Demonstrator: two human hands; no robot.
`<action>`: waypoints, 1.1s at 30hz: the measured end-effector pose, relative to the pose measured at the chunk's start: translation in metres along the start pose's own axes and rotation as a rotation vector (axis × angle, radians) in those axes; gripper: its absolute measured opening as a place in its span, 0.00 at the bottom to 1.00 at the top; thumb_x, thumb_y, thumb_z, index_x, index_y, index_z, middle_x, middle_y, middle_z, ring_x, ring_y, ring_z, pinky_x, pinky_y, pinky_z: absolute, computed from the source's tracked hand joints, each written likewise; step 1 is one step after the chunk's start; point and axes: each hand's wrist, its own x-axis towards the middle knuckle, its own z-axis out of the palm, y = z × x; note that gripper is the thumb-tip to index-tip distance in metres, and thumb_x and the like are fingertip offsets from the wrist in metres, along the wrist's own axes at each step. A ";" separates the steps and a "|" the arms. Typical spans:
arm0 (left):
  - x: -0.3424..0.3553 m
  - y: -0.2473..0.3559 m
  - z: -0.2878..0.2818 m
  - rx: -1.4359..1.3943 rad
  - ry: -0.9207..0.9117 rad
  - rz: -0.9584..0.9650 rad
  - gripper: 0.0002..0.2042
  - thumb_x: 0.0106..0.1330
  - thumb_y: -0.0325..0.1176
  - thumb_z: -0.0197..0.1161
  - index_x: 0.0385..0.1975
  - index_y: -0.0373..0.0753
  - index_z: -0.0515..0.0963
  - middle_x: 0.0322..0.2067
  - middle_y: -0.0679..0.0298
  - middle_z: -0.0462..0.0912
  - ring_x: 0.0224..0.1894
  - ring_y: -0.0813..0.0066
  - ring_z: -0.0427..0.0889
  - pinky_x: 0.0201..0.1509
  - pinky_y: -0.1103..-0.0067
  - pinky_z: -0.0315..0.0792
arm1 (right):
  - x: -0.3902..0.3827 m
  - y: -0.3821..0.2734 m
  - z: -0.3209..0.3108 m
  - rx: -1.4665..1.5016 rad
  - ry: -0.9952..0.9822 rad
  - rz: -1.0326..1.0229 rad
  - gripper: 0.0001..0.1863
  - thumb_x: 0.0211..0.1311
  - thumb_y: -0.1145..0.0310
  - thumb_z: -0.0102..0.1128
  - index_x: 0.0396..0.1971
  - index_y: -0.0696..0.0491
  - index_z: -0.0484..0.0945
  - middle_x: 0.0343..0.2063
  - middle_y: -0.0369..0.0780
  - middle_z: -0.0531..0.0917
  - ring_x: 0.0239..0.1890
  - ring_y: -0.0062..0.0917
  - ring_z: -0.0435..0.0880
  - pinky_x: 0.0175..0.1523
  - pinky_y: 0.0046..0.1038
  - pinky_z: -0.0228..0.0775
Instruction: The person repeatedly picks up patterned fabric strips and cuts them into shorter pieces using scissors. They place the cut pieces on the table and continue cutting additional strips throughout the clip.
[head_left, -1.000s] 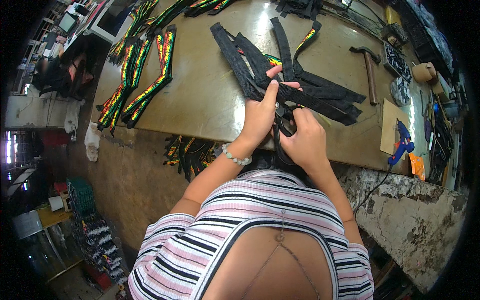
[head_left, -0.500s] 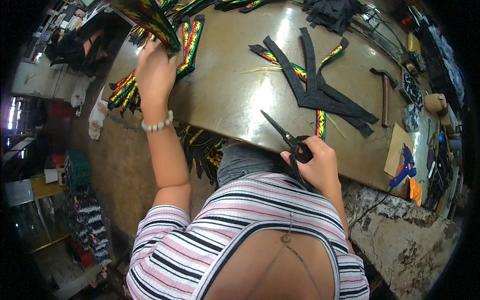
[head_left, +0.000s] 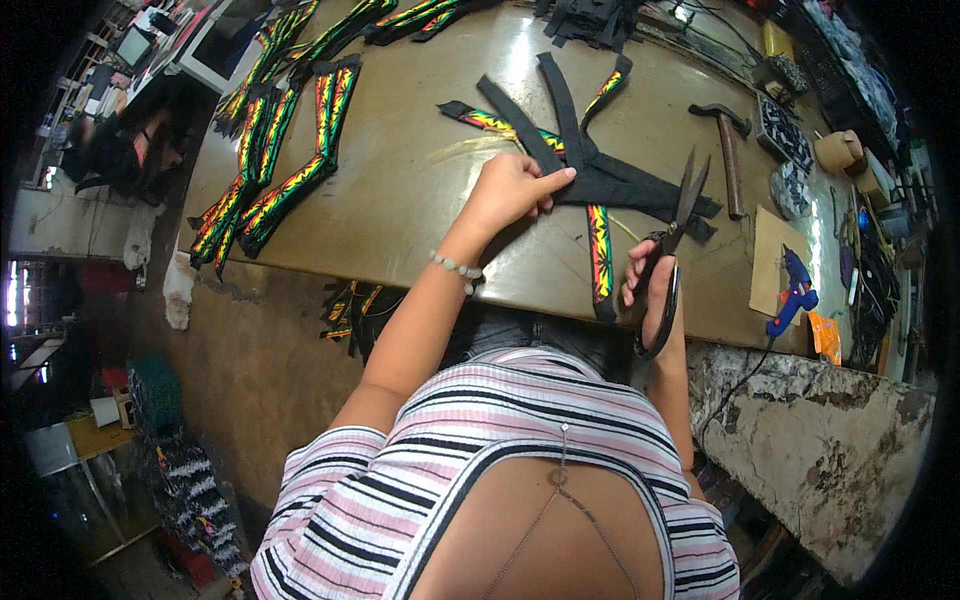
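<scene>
My left hand [head_left: 512, 192] is closed at the corner of a folded black fabric strap [head_left: 620, 187], thumb on top and fingers curled at its edge. Other black strips fan away from that corner. Beneath them lie strips with a red, yellow and green pattern [head_left: 600, 255], one end hanging toward the table's near edge. In my right hand [head_left: 655, 285] is a pair of black-handled scissors [head_left: 687, 200], fingers in the loops. Their blades are parted and point away from me, over the ends of the black strips.
Patterned strap bundles [head_left: 325, 130] lie on the table's left side. Black strips [head_left: 590, 22] are heaped at the far edge. To the right are a hammer [head_left: 731, 160], a blue glue gun [head_left: 795, 290] with its cord, cardboard [head_left: 770, 262] and a tape roll [head_left: 838, 150].
My left hand has let go of patterned straps at the left and come right to the black strap. The scissors have moved right, and their blades have opened.
</scene>
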 end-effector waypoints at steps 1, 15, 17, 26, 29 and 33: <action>0.008 0.003 0.008 -0.018 0.058 0.040 0.17 0.59 0.43 0.69 0.23 0.33 0.79 0.15 0.64 0.79 0.18 0.83 0.75 0.23 0.82 0.69 | -0.001 0.000 -0.001 0.010 -0.005 0.015 0.23 0.74 0.48 0.42 0.42 0.57 0.67 0.22 0.29 0.63 0.22 0.12 0.62 0.27 0.16 0.57; -0.015 -0.007 -0.012 -1.140 0.056 0.019 0.09 0.65 0.25 0.62 0.43 0.32 0.76 0.40 0.58 0.82 0.43 0.70 0.82 0.50 0.74 0.79 | -0.008 -0.059 0.039 -0.771 -0.067 -0.032 0.25 0.60 0.51 0.63 0.34 0.60 0.68 0.29 0.50 0.72 0.31 0.42 0.74 0.39 0.36 0.67; -0.022 -0.004 -0.008 -1.103 0.080 0.001 0.09 0.66 0.25 0.60 0.43 0.29 0.76 0.40 0.56 0.82 0.43 0.67 0.83 0.51 0.73 0.79 | -0.003 -0.061 0.045 -0.844 -0.062 -0.023 0.29 0.57 0.46 0.64 0.35 0.61 0.69 0.33 0.50 0.74 0.35 0.46 0.77 0.41 0.39 0.69; -0.049 0.015 -0.001 -1.302 0.035 0.174 0.10 0.69 0.25 0.56 0.46 0.27 0.72 0.44 0.50 0.80 0.50 0.62 0.80 0.59 0.70 0.74 | 0.008 -0.071 0.049 -1.061 -0.097 0.075 0.33 0.57 0.41 0.60 0.34 0.62 0.71 0.34 0.53 0.76 0.38 0.51 0.79 0.43 0.44 0.71; -0.053 0.014 0.008 -1.224 0.204 0.121 0.08 0.69 0.30 0.58 0.43 0.33 0.73 0.41 0.59 0.81 0.44 0.69 0.80 0.55 0.73 0.73 | 0.008 -0.074 0.047 -1.089 -0.103 0.076 0.30 0.58 0.44 0.62 0.31 0.61 0.70 0.30 0.52 0.76 0.35 0.49 0.77 0.40 0.41 0.69; -0.059 0.015 0.017 -1.272 0.230 0.296 0.05 0.70 0.29 0.57 0.41 0.36 0.72 0.43 0.60 0.79 0.47 0.71 0.79 0.55 0.71 0.73 | 0.009 -0.073 0.047 -1.072 -0.140 0.103 0.30 0.58 0.44 0.62 0.30 0.61 0.70 0.29 0.51 0.76 0.34 0.48 0.77 0.39 0.40 0.69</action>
